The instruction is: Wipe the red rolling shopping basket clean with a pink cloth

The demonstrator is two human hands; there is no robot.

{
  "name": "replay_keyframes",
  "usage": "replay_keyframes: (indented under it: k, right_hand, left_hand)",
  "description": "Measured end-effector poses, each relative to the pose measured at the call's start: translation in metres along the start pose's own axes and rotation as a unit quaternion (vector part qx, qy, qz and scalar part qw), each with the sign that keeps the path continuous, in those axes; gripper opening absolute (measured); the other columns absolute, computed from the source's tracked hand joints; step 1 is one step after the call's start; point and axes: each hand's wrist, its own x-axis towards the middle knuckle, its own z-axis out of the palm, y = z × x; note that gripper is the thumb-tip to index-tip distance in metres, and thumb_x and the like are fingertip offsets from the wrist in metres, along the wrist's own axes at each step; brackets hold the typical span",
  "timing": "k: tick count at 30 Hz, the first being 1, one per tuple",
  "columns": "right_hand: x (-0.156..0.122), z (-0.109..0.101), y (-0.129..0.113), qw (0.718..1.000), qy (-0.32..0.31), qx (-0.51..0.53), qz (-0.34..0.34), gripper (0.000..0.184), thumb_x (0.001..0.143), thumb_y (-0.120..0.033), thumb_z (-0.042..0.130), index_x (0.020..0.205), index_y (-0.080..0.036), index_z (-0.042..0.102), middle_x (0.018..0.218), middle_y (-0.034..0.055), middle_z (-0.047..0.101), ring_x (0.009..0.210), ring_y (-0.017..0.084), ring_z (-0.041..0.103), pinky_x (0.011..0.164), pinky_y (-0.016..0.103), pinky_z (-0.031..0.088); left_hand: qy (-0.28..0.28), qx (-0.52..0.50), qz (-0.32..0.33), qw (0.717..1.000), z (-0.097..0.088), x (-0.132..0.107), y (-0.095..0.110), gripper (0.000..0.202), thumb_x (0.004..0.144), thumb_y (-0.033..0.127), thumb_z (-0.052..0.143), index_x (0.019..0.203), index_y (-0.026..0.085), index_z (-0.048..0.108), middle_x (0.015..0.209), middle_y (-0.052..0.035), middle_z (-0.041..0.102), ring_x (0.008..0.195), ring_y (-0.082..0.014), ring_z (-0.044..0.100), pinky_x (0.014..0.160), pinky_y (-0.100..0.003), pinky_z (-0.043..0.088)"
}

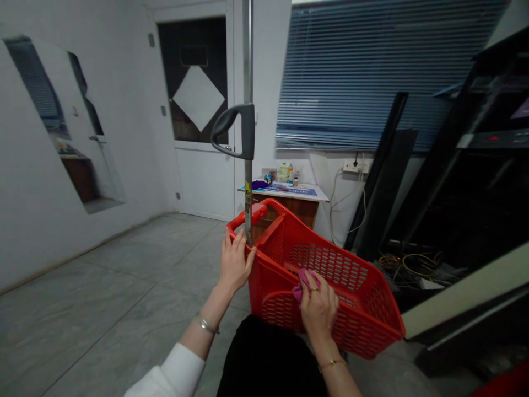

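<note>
A red plastic shopping basket with slotted walls stands tilted in front of me. My left hand grips its left end rim, thumb apart from the fingers, right beside a metal pole. Higher on that pole is a grey loop handle. In my right hand is a bunched pink cloth, pressed on the basket's near top rim. The palm hides part of the cloth. The basket's red carrying handle is at its far left end.
Behind the basket, a small wooden table bears bottles and a purple cloth. Cables and dark panels are on the right. A white door and a wall mirror are on the left.
</note>
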Motion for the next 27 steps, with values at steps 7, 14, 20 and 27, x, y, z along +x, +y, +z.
replay_keyframes:
  k: [7,14,20,27]
  right_hand:
    - [0.043,0.027,-0.083,0.997,-0.06,0.042,-0.039,0.033,0.098,-0.031,0.046,0.125,-0.024,0.064,0.124,0.0104,0.063,0.1,0.023,0.055,0.083,0.036,0.043]
    - [0.03,0.012,-0.046,0.994,-0.071,0.047,-0.069,0.036,0.098,-0.031,0.047,0.132,-0.024,0.058,0.127,0.0098,0.062,0.103,0.022,0.057,0.086,0.035,0.045]
    - [-0.002,-0.026,0.046,0.995,-0.071,0.025,-0.067,0.037,0.098,-0.033,0.047,0.132,-0.024,0.058,0.127,0.009,0.062,0.106,0.023,0.058,0.088,0.036,0.045]
    - [0.012,-0.023,0.022,0.994,-0.087,0.035,-0.06,0.032,0.097,-0.028,0.048,0.125,-0.027,0.063,0.12,0.008,0.065,0.102,0.022,0.059,0.086,0.036,0.047]
  left_hand:
    - [-0.034,-0.006,-0.007,0.999,-0.008,0.003,-0.001,0.049,0.096,0.031,0.046,0.142,0.016,0.044,0.149,-0.0131,0.047,0.15,-0.0352,0.006,0.116,-0.064,0.027]
    - [0.016,-0.055,0.042,0.998,-0.016,-0.021,0.048,0.058,0.097,0.019,0.039,0.153,0.02,0.024,0.157,-0.0135,0.034,0.149,-0.0264,0.021,0.119,-0.055,0.028]
    - [-0.227,0.006,0.124,0.966,0.012,0.045,0.085,0.06,0.093,0.031,0.048,0.149,0.011,0.034,0.16,-0.0156,0.025,0.15,-0.0271,0.015,0.122,-0.048,0.021]
    - [-0.466,0.149,-0.038,0.871,0.068,0.105,0.061,0.083,0.085,0.043,0.059,0.15,0.002,0.027,0.157,-0.0293,0.02,0.147,-0.0377,0.02,0.116,-0.053,0.028]
